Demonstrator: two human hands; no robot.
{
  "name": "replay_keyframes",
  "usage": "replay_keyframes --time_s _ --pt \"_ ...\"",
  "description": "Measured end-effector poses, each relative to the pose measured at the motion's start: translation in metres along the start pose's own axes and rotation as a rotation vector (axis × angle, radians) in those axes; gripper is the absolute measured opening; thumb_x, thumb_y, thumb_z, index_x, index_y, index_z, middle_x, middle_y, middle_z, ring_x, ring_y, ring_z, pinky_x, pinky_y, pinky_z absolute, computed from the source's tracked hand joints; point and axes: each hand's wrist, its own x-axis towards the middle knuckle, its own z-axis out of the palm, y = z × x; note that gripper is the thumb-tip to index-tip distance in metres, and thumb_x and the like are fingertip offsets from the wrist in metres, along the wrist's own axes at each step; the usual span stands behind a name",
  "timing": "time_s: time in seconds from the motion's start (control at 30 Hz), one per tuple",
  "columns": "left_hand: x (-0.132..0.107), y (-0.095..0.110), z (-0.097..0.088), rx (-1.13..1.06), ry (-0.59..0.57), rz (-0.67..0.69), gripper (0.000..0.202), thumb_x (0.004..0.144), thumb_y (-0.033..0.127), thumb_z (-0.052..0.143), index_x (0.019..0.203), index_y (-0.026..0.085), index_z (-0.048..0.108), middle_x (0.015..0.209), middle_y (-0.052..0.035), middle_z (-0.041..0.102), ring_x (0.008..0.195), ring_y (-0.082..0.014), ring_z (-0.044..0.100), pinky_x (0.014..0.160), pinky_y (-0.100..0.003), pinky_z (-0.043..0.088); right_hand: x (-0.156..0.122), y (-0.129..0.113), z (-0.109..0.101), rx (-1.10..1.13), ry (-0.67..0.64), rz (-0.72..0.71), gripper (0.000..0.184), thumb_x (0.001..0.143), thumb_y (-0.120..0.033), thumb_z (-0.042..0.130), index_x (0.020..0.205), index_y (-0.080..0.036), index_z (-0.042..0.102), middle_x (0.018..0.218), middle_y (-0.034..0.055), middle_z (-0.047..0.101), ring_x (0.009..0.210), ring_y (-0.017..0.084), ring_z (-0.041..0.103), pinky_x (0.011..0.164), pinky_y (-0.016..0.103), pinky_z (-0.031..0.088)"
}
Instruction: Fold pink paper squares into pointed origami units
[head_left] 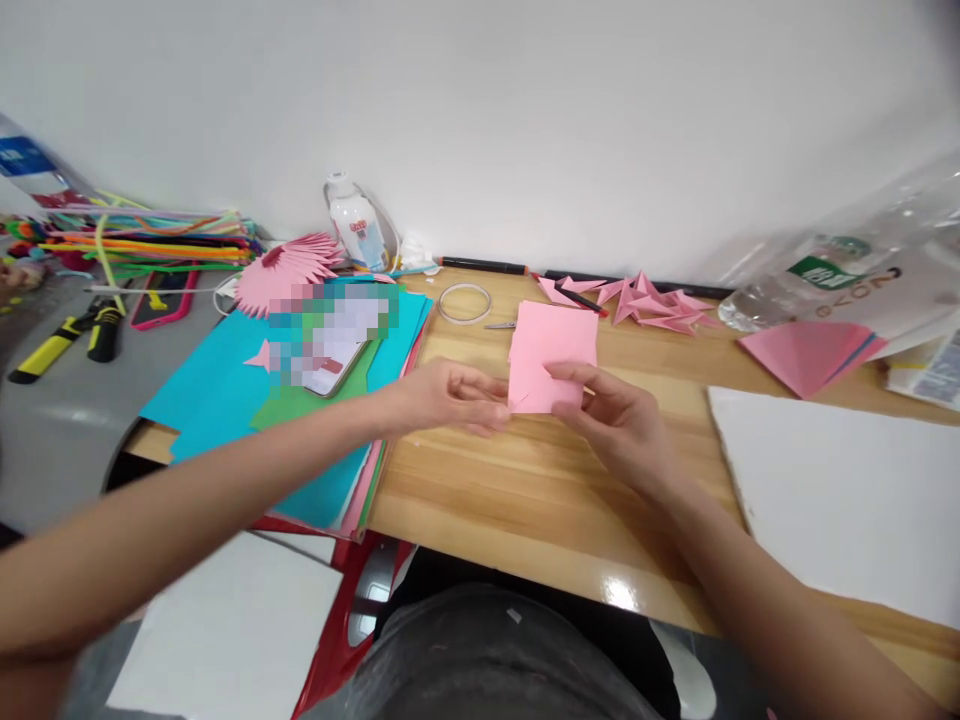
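Note:
A pink paper sheet (551,352) is held just above the wooden table (525,490), its lower edge folded. My left hand (450,395) pinches the sheet's lower left corner. My right hand (615,415) grips the lower right part, thumb on top. Several folded pink paper pieces (649,300) lie behind the sheet near the wall, with a black and red pen (580,298) among them.
A stack of coloured paper (225,400) with a phone (330,365) on it lies left. A tape ring (464,302), small scissors (501,325), a glue bottle (358,230), a pink paper fan (289,270), pipe cleaners (150,240), a white board (840,500) and a plastic bottle (832,270) surround me.

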Motion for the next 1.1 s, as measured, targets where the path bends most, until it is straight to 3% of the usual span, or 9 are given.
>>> replay_keyframes --time_s 0.1,0.23,0.43,0.57,0.87,1.0,1.1 --pt "0.026 -0.018 0.024 -0.084 0.031 0.045 0.038 0.063 0.037 0.073 0.088 0.009 0.065 0.085 -0.0114 0.071 0.077 -0.0213 0.068 0.072 -0.035 0.054 0.003 0.003 0.001 0.039 0.025 0.028 0.030 0.072 -0.033 0.068 0.098 -0.020 0.063 0.102 0.0064 0.063 0.081 0.019 0.061 0.069 0.030 0.050" --pt "0.056 -0.031 0.042 -0.043 0.039 0.032 0.035 0.066 0.043 0.070 0.074 0.009 0.063 0.059 -0.0063 0.067 0.055 -0.0185 0.066 0.055 -0.032 0.055 0.008 0.008 -0.004 0.014 0.088 0.016 0.028 0.071 -0.031 0.069 0.096 -0.019 0.063 0.100 0.0070 0.064 0.090 0.021 0.059 0.073 0.031 0.048" --pt "0.066 -0.031 0.034 -0.134 -0.046 0.018 0.047 0.064 0.053 0.067 0.081 0.009 0.064 0.065 -0.0090 0.069 0.057 -0.0189 0.067 0.056 -0.031 0.055 0.011 0.011 -0.008 0.047 0.081 0.042 0.029 0.073 -0.028 0.065 0.100 -0.020 0.061 0.103 0.0065 0.062 0.084 0.017 0.059 0.068 0.026 0.047" --pt "0.065 -0.030 0.028 -0.202 -0.073 -0.018 0.050 0.064 0.056 0.066 0.074 0.007 0.063 0.065 -0.0142 0.070 0.056 -0.0214 0.067 0.055 -0.033 0.054 0.011 0.011 -0.007 0.064 0.052 0.042 0.029 0.076 -0.028 0.062 0.104 -0.019 0.058 0.106 0.0076 0.060 0.083 0.016 0.058 0.068 0.025 0.047" --pt "0.066 -0.033 0.025 -0.316 -0.082 -0.026 0.049 0.061 0.053 0.070 0.072 0.007 0.062 0.066 -0.0153 0.070 0.057 -0.0223 0.068 0.055 -0.033 0.053 0.012 0.002 -0.018 0.082 -0.057 0.102 0.038 0.079 -0.029 0.061 0.115 -0.022 0.054 0.122 0.0077 0.055 0.097 0.019 0.059 0.079 0.028 0.048" --pt "0.067 -0.034 0.024 -0.300 -0.066 -0.013 0.047 0.065 0.050 0.069 0.080 0.006 0.062 0.068 -0.0152 0.070 0.058 -0.0223 0.068 0.057 -0.035 0.054 0.013 0.004 -0.013 0.154 0.053 0.119 0.034 0.073 -0.032 0.067 0.104 -0.020 0.059 0.115 0.0083 0.059 0.091 0.018 0.062 0.077 0.028 0.050" --pt "0.065 -0.032 0.023 -0.256 -0.053 0.023 0.045 0.065 0.047 0.070 0.081 0.007 0.063 0.072 -0.0146 0.071 0.060 -0.0203 0.068 0.057 -0.032 0.054 0.014 0.011 -0.010 0.188 0.143 0.187 0.031 0.069 -0.034 0.071 0.093 -0.018 0.061 0.094 0.0059 0.066 0.074 0.015 0.063 0.066 0.025 0.051"
